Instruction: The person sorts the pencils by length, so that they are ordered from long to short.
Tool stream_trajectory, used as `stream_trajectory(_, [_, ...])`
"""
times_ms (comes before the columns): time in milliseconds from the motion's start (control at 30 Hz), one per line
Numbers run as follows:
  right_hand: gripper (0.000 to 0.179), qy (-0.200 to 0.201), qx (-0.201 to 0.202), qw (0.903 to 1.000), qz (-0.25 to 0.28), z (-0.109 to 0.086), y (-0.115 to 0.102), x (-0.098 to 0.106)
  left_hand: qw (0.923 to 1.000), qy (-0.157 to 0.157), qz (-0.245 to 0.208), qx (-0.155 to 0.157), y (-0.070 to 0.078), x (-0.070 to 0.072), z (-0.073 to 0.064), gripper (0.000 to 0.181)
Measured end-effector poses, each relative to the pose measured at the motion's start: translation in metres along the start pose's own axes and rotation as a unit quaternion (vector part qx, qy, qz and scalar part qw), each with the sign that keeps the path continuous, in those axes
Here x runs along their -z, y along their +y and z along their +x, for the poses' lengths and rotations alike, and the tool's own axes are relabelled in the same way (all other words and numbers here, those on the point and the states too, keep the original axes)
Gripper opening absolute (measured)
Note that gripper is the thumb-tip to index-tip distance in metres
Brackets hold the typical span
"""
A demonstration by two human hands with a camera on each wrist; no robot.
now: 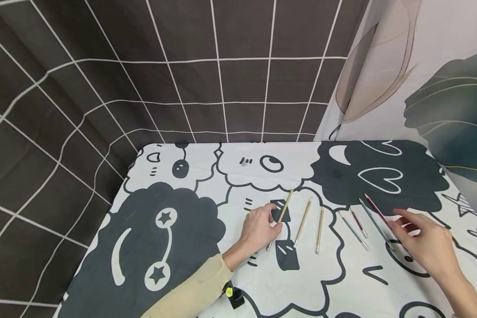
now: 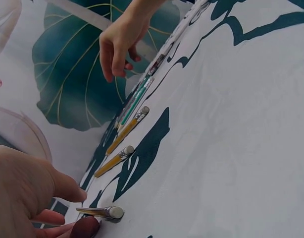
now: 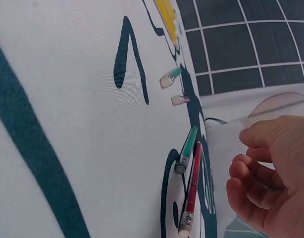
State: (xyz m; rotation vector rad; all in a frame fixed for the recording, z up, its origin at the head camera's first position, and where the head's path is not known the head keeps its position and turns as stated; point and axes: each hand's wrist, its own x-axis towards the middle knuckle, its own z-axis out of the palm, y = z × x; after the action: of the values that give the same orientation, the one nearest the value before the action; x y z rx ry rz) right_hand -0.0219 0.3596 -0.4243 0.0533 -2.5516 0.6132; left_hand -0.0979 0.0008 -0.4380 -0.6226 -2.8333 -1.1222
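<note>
Three yellow pencils lie on the left part of the patterned cloth (image 1: 310, 282). My left hand (image 1: 260, 227) is at the leftmost yellow pencil (image 1: 286, 205), thumb and index finger at its two sides. In the left wrist view some cloth shows between the upper fingertip and that pencil (image 2: 100, 212). Beside it lie the middle yellow pencil (image 1: 303, 221) and the third one (image 1: 319, 229). Over on the right, my right hand (image 1: 425, 236) hovers with loosely bent fingers near a red pencil (image 1: 373, 205); the right wrist view shows them apart.
A green pencil (image 1: 375, 223) lies along the red one. Left of these rest another green pencil (image 1: 353, 232) and a short-looking red one (image 1: 358, 223). A dark grid-patterned curtain (image 1: 242, 79) hangs behind the table, and a leaf-print curtain (image 1: 453, 106) at the right.
</note>
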Motion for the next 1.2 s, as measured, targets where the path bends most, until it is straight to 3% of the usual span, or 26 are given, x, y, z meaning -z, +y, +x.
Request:
stream_trajectory(533, [0.029, -0.044, -0.09, 0.995, 0.0, -0.002, 0.01, -0.004, 0.9998, -0.012, -0.002, 0.017, 0.003, -0.005, 0.003, 0.044])
stream_trajectory(933, [0.029, -0.047, -0.092, 0.9946, -0.004, -0.003, 0.013, -0.01, 0.9993, -0.025, -0.001, 0.03, 0.003, -0.007, 0.003, 0.042])
stream_trajectory(1200, [0.029, -0.051, -0.088, 0.9948, -0.009, -0.002, 0.014, -0.012, 0.9997, -0.016, 0.008, 0.017, 0.002, -0.01, 0.002, 0.041])
